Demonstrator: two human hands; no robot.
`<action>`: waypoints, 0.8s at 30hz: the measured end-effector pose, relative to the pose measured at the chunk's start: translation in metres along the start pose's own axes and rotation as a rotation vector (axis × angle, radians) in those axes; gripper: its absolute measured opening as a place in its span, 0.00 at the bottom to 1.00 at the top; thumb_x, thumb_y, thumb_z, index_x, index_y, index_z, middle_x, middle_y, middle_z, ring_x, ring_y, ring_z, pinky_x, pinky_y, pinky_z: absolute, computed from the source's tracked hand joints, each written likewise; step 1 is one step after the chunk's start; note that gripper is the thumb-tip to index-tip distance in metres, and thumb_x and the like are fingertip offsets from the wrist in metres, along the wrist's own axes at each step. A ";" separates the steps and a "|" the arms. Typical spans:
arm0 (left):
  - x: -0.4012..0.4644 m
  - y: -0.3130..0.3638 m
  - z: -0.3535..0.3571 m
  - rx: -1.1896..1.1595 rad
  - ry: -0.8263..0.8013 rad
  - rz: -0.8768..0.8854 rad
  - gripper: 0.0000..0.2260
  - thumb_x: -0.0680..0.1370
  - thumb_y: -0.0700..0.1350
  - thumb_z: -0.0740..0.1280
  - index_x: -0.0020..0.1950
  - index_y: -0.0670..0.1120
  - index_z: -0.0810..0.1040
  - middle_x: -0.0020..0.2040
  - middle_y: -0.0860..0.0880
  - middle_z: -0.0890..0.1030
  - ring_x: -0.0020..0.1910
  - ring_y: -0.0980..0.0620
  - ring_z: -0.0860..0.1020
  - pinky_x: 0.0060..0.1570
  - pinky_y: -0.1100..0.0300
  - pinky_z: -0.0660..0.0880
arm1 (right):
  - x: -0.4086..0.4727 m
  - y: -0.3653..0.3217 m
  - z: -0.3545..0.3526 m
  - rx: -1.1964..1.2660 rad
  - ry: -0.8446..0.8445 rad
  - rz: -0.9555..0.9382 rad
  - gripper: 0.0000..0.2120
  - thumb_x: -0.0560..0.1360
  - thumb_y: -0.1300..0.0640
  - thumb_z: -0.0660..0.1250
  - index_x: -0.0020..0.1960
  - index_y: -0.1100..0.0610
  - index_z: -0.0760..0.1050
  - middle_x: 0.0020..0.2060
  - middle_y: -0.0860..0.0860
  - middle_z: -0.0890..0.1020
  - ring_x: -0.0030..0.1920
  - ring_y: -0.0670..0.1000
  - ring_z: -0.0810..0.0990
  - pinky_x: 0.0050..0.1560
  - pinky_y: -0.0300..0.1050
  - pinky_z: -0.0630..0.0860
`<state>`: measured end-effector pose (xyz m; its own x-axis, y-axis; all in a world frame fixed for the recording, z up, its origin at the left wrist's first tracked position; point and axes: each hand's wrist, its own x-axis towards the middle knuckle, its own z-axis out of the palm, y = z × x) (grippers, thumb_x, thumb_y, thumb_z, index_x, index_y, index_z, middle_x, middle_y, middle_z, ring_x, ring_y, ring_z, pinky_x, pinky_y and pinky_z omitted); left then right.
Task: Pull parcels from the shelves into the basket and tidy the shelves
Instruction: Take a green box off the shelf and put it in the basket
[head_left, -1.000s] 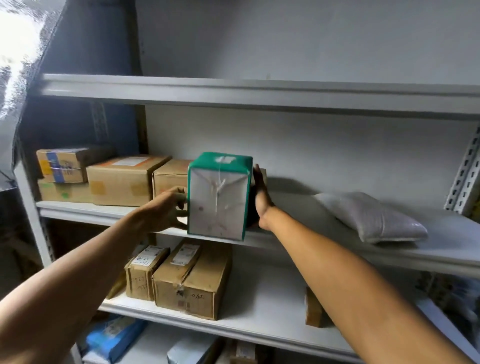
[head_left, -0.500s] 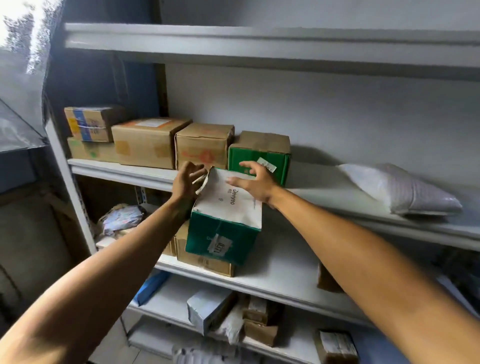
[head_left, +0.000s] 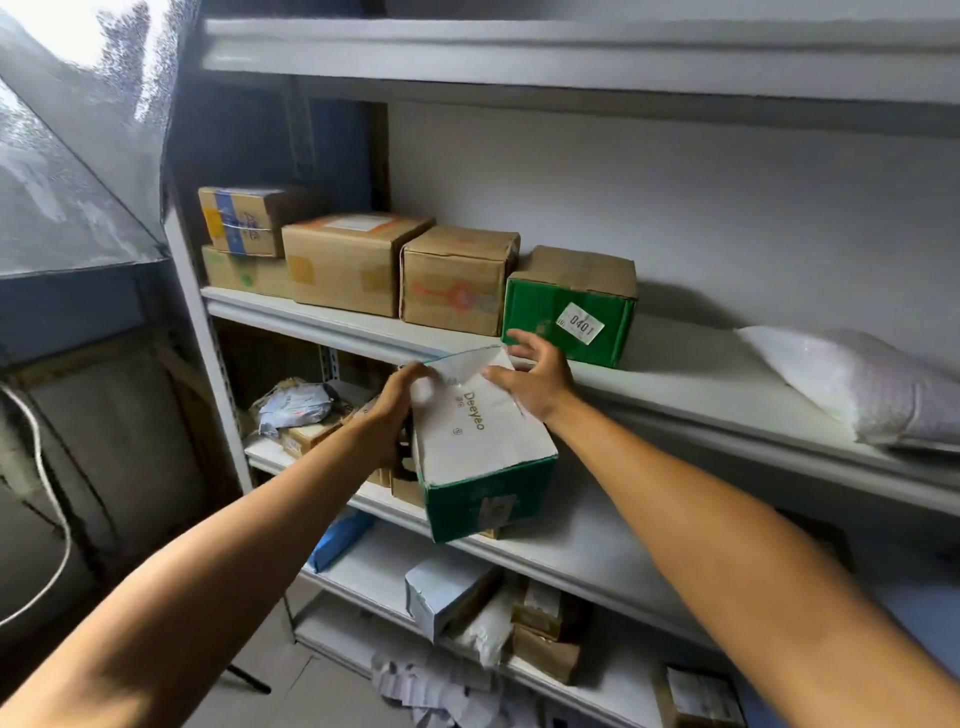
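Observation:
A white-and-green box (head_left: 480, 441) marked "Deeyeo" is held tilted in the air in front of the shelves, its green end toward me, just below the upper shelf's edge (head_left: 675, 400). My left hand (head_left: 397, 402) grips its far left corner with curled fingers. My right hand (head_left: 537, 382) rests on its far right top edge, fingers spread and fairly straight. Behind my right hand, a green box (head_left: 566, 317) with a "0401" sticker stands on the upper shelf. No basket is in view.
Left of the green box, brown cartons (head_left: 358, 262) stand in a row, and a white padded mailer (head_left: 852, 384) lies at the right. The middle shelf (head_left: 571, 551) holds cartons and crumpled mailers (head_left: 296, 405). Lower shelves carry more parcels (head_left: 447, 592). A dark bin (head_left: 88, 395) stands at the left.
The white-and-green box has come off the upper shelf, tipped over and dropped lower toward me. My right hand shifted from its side to its top edge.

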<state>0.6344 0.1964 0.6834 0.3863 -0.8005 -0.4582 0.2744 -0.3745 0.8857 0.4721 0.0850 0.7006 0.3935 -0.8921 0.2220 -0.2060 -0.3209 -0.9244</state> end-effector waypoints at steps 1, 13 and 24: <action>0.002 -0.004 -0.007 -0.012 0.002 -0.026 0.38 0.61 0.69 0.71 0.61 0.44 0.78 0.54 0.38 0.81 0.52 0.39 0.80 0.49 0.48 0.77 | 0.002 0.004 0.000 0.043 -0.026 0.031 0.36 0.69 0.60 0.80 0.73 0.57 0.70 0.62 0.54 0.78 0.59 0.52 0.79 0.59 0.47 0.77; -0.019 -0.028 -0.082 0.140 -0.025 0.035 0.14 0.74 0.43 0.73 0.59 0.50 0.83 0.56 0.40 0.83 0.51 0.44 0.83 0.45 0.44 0.81 | 0.000 0.046 0.032 0.058 -0.361 0.276 0.28 0.82 0.54 0.67 0.79 0.51 0.62 0.73 0.55 0.72 0.60 0.50 0.78 0.51 0.40 0.78; -0.023 -0.074 -0.092 -0.110 0.042 0.210 0.28 0.66 0.60 0.78 0.66 0.63 0.78 0.62 0.50 0.82 0.62 0.40 0.77 0.59 0.36 0.75 | -0.023 0.029 0.085 -0.073 -0.195 0.221 0.19 0.76 0.57 0.74 0.65 0.61 0.78 0.58 0.58 0.84 0.56 0.57 0.84 0.61 0.57 0.80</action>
<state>0.6862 0.2857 0.6213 0.4810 -0.8342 -0.2696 0.2780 -0.1466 0.9493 0.5330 0.1232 0.6423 0.4952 -0.8673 -0.0520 -0.3664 -0.1542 -0.9176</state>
